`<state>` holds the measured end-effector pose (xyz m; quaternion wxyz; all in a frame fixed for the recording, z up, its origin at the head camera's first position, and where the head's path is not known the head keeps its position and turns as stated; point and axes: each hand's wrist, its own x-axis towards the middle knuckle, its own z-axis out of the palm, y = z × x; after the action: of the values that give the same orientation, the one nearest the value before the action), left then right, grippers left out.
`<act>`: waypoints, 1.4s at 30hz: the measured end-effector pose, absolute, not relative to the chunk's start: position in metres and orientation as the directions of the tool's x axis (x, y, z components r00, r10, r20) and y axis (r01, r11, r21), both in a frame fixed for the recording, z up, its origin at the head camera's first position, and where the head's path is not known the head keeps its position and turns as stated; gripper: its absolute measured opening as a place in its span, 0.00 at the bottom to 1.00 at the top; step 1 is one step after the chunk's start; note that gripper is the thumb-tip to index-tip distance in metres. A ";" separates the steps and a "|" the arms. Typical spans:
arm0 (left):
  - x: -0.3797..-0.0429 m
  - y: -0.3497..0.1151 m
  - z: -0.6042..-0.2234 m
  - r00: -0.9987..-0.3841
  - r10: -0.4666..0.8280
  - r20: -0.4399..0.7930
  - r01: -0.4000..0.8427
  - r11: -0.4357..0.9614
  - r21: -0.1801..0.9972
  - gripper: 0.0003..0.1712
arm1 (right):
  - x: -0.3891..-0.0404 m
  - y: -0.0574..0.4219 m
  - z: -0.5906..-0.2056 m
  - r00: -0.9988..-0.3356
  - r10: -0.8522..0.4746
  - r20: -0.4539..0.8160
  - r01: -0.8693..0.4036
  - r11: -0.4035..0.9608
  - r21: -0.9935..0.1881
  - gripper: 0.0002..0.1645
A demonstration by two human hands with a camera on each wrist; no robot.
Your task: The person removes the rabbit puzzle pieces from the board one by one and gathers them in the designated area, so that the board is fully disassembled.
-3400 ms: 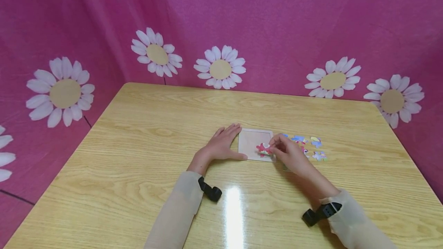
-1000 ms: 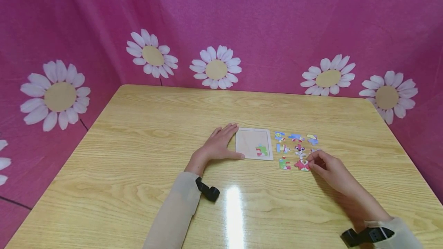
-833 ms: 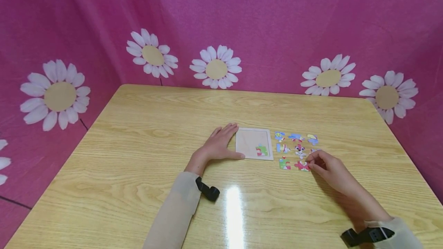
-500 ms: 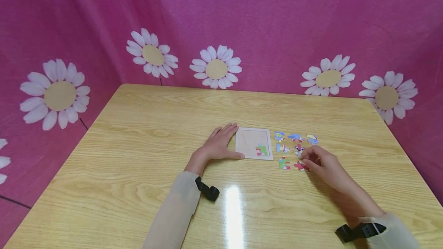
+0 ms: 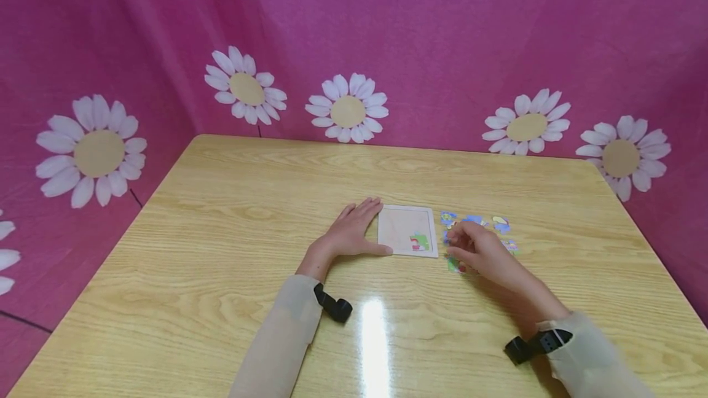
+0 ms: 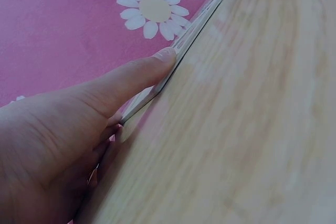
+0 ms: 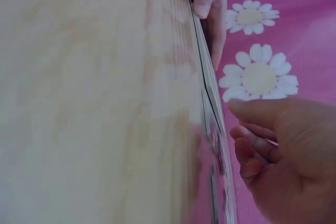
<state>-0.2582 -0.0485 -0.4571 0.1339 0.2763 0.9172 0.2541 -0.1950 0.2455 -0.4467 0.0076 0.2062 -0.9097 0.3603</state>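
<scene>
In the head view, my left hand (image 5: 351,235) lies along the left side of a pale square puzzle board (image 5: 401,221), fingers straight at its far corner and thumb on its near corner. A green and red puzzle piece (image 5: 420,242) sits in the board's lower right. My right hand (image 5: 481,253) hovers over the loose pieces right of the board, thumb and fingers loosely bent. In the right wrist view, the right hand (image 7: 294,150) shows nothing between thumb and fingers. Beneath it a green and red piece (image 5: 455,264) partly shows; the middle pieces are hidden.
Loose puzzle pieces around the right hand include a blue and yellow one (image 5: 501,223), a blue one (image 5: 474,220) and a pale multicoloured one (image 5: 510,245). The wooden table (image 5: 265,201) meets a pink curtain (image 5: 431,29) with printed daisies behind it.
My right hand held a red piece over the board 3.4 s ago, then was at a red piece on the table. Now it has shifted left, towards the board. The left hand stays put.
</scene>
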 end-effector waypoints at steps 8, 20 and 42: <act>-0.258 -0.049 -0.456 -0.812 0.573 -0.112 0.436 0.724 0.535 0.60 | -0.213 0.222 -0.443 -0.894 -0.439 0.091 -0.389 0.658 -0.644 0.14; -0.259 -0.048 -0.456 -0.810 0.576 -0.108 0.447 0.727 0.522 0.60 | -0.228 0.214 -0.444 -0.858 -0.513 0.034 -0.431 0.681 -0.592 0.16; -0.258 -0.049 -0.456 -0.817 0.565 -0.116 0.433 0.733 0.524 0.61 | -0.216 0.203 -0.446 -0.918 -0.386 0.088 -0.346 0.672 -0.654 0.13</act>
<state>-0.2582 -0.0487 -0.4556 0.1349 0.2708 0.9211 0.2449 -0.2156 0.2035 -0.4455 -0.0287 0.2003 -0.9140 0.3517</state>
